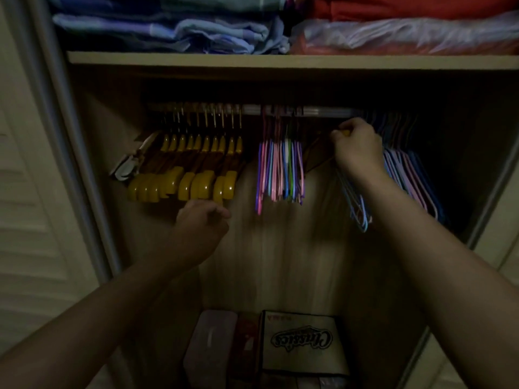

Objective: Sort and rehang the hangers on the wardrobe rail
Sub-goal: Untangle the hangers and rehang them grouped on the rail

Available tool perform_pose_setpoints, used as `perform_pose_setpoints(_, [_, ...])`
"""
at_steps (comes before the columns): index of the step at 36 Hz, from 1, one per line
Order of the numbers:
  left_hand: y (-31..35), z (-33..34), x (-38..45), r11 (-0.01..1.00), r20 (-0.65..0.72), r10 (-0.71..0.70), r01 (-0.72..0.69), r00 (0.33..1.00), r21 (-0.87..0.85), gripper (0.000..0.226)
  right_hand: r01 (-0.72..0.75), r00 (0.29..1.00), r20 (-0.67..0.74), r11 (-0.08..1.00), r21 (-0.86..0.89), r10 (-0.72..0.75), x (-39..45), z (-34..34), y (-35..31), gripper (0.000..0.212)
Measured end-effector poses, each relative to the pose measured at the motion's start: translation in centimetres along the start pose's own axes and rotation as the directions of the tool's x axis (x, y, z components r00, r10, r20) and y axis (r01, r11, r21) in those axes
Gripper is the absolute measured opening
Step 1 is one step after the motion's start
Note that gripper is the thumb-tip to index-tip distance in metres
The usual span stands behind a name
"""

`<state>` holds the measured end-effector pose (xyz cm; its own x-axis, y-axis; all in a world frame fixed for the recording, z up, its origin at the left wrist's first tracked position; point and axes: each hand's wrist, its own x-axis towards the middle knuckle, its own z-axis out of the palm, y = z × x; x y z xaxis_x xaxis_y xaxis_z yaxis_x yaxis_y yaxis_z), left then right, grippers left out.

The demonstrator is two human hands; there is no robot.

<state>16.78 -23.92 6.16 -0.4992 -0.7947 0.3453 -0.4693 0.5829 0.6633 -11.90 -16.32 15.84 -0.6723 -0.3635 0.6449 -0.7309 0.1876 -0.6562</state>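
On the silver rail [323, 110], a row of yellow wooden hangers [196, 164] hangs at the left. Just below them, the left hand [202, 220] hovers with fingers loosely curled, holding nothing. A bunch of pink, purple and blue thin hangers [280, 169] hangs mid-rail. Further right, the right hand [356, 147] is raised just under the rail, fingers curled round a yellow hanger [345, 133]. More pastel hangers [407, 175] crowd the right end.

Rail [325, 110] ran horiz. under shelf. On it hung yellow wooden hangers [193, 164] at left, pink/blue wire hangers [280, 169] mid-rail, purple/blue hangers [410, 175] at right.
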Motion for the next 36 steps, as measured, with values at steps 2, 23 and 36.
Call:
perform_pose_setpoints(2, [-0.1,-0.1,-0.1,1.000,-0.007,0.023,-0.023,1.000,-0.002,0.018,-0.026,1.000,0.008,1.000,0.003,0.026,1.0,-0.2,-0.6,0.033])
perform_pose_setpoints(23, [-6.9,9.1,-6.9,0.903,0.283,-0.201,0.290,0.938,-0.318,0.021,-0.473,0.858,0.292,0.872,0.124,0.424,-15.1,3.3,8.3,0.022])
perform_pose_setpoints(36, [-13.7,14.3,-12.4,0.900,0.217,-0.366,0.403,0.905,-0.164,0.024,-0.799,0.452,0.796,0.579,0.161,0.403,-25.8,-1.4,13.9,0.019])
